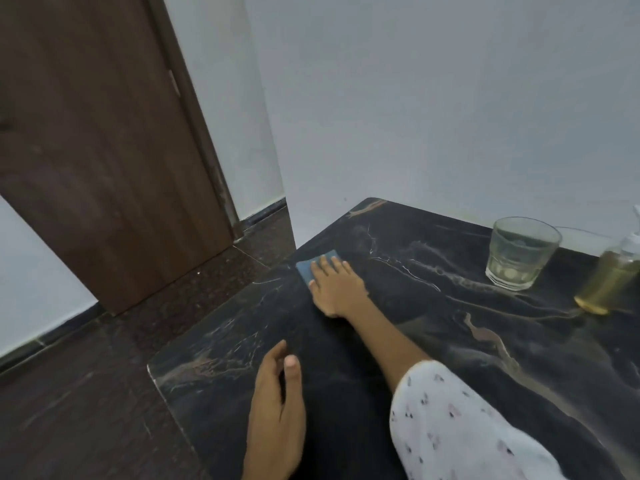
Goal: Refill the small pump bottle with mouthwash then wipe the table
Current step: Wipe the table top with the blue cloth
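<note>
The person leans over a dark marble worktop (433, 341) veined with pale and rust-coloured streaks, its far edge set against a plain white wall (433, 98). Their right hand (334, 284) lies flat on a small blue cloth (311, 266) near the worktop's left edge, towards the far corner. The fingers (332, 263) are straight and lie close together, pressing the cloth down onto the stone; only the cloth's far and left parts show past the hand. The right arm stretches forward across the surface, its sleeve (450, 427) white with a small scattered print.

The left hand (277, 410) hovers low at the near left part of the worktop, holding nothing. Its fingers (273, 362) are straight and relaxed, with the thumb held slightly apart; whether it touches the stone, I cannot tell.

At the far right, near the wall, stands a clear faceted drinking glass (521, 254) with a little pale liquid at the bottom. Just beside it, at the picture's right edge, stands the small pump bottle (609, 282), clear, filled with yellowish mouthwash and blurred. Both are well apart from the cloth.

To the left of the worktop a dark brown wooden door (104, 150) stands over a dark stone floor (86, 393).
</note>
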Motion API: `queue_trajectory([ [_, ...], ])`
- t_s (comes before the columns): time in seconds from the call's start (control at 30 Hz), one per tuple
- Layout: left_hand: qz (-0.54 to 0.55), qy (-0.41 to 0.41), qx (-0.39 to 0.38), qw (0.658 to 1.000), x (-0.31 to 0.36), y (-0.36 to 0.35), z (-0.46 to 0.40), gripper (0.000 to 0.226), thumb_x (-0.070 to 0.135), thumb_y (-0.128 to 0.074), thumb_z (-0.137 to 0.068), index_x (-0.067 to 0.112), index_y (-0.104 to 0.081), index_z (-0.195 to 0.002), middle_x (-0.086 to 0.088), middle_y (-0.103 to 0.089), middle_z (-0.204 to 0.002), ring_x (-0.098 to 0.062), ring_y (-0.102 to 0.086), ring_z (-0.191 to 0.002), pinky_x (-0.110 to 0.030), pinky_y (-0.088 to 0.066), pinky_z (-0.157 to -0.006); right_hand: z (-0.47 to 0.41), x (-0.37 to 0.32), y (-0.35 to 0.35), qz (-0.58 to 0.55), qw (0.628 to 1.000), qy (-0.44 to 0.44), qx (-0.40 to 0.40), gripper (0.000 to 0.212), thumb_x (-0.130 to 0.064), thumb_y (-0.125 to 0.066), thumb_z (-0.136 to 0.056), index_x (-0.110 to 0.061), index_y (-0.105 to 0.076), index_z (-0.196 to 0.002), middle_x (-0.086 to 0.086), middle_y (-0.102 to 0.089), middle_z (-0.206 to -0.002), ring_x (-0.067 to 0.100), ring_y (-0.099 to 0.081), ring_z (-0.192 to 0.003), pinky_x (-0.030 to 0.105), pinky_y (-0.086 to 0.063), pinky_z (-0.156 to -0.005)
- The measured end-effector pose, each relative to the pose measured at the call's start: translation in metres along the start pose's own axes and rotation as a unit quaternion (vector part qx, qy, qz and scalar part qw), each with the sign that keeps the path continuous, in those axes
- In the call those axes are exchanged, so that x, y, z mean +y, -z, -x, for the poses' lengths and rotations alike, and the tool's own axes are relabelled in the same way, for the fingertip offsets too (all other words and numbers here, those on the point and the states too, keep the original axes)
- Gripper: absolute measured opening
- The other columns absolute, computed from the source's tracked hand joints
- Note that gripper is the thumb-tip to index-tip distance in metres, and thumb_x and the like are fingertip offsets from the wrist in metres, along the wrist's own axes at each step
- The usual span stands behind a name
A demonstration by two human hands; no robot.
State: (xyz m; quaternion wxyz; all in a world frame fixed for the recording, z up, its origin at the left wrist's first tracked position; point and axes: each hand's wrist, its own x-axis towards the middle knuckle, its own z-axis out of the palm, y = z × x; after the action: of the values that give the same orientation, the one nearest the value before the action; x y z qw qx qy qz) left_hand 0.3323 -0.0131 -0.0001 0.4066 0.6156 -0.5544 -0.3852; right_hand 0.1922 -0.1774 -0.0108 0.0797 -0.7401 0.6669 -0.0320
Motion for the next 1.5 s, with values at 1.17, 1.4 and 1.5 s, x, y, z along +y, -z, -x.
queue_trajectory([
  [1.17, 0.038, -0.008, -0.02, 0.999, -0.005, 0.02, -0.057, 0.042, 0.068, -0.028, -0.073, 0.049, -0.039, -0.109, 0.031, -0.043, -0.119, 0.016, -0.041, -0.11, -0.021, -0.035, -0.094, 0.076, 0.032, 0.002, -0.019, 0.985, 0.173, -0.005, 0.049, -0.049, -0.022, -0.1, -0.045, -0.008, -0.146, -0.025, 0.004, -0.151, -0.005, 0.008, -0.142, 0.016, 0.018, -0.11],
  [1.4, -0.007, -0.03, -0.084, 0.996, -0.003, 0.021, -0.077, 0.043, 0.07, -0.024, -0.076, 0.051, -0.031, -0.114, 0.036, -0.037, -0.112, 0.001, -0.041, -0.12, -0.042, -0.028, -0.113, -0.006, 0.08, 0.016, 0.034, 0.997, -0.075, 0.011, 0.05, -0.036, -0.015, -0.104, -0.025, -0.008, -0.152, 0.0, -0.004, -0.16, 0.016, -0.002, -0.146, 0.037, 0.002, -0.116],
  [1.5, -0.013, -0.047, -0.108, 0.993, 0.006, 0.01, -0.09, 0.043, 0.063, -0.027, -0.083, 0.041, -0.036, -0.12, 0.034, -0.039, -0.111, -0.002, -0.043, -0.12, -0.042, -0.029, -0.113, -0.05, 0.053, 0.015, 0.038, 0.991, -0.127, -0.01, 0.052, -0.034, -0.011, -0.104, -0.019, -0.003, -0.153, 0.006, 0.0, -0.16, 0.025, 0.001, -0.146, 0.039, 0.002, -0.117],
])
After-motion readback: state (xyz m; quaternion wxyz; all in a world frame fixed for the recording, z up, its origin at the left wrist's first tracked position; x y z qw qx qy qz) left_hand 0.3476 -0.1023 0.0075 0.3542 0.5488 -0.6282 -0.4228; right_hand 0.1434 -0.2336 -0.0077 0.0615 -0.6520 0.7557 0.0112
